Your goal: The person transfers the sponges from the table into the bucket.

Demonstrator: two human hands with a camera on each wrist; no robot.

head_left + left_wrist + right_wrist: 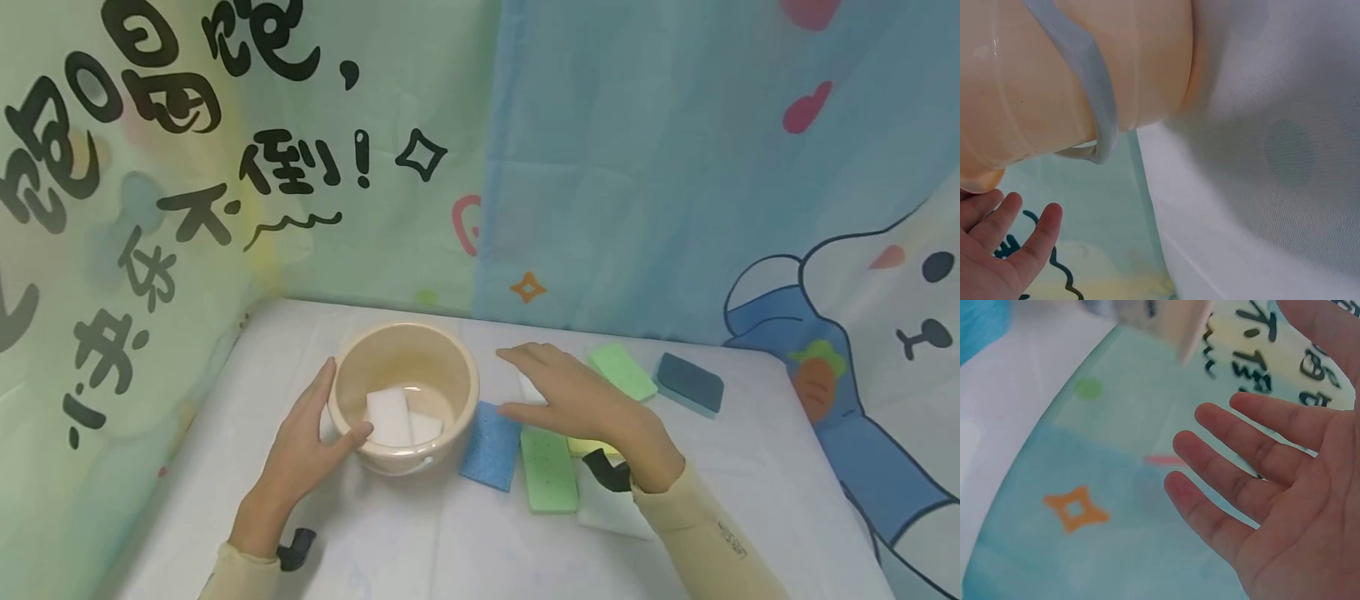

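A cream bucket (405,350) stands on the white-covered table, two white sponge blocks (388,417) lying inside it. My left hand (296,450) is at the bucket's left side, fingers along the outside and thumb at the near rim. In the left wrist view its fingers are spread by the rim, and a grey handle (1100,94) hangs against the bucket's wall. My right hand (577,396), fingers extended, is right of the bucket above several sponges and grips nothing. Beside the bucket lie a blue sponge (491,446) and a green sponge (550,471).
Farther right are a light green sponge (622,372) and a dark teal sponge (690,383). A yellow sponge (588,447) and a white sheet-like piece (611,504) lie partly under my right arm. Printed curtains (637,167) hang behind and left of the table.
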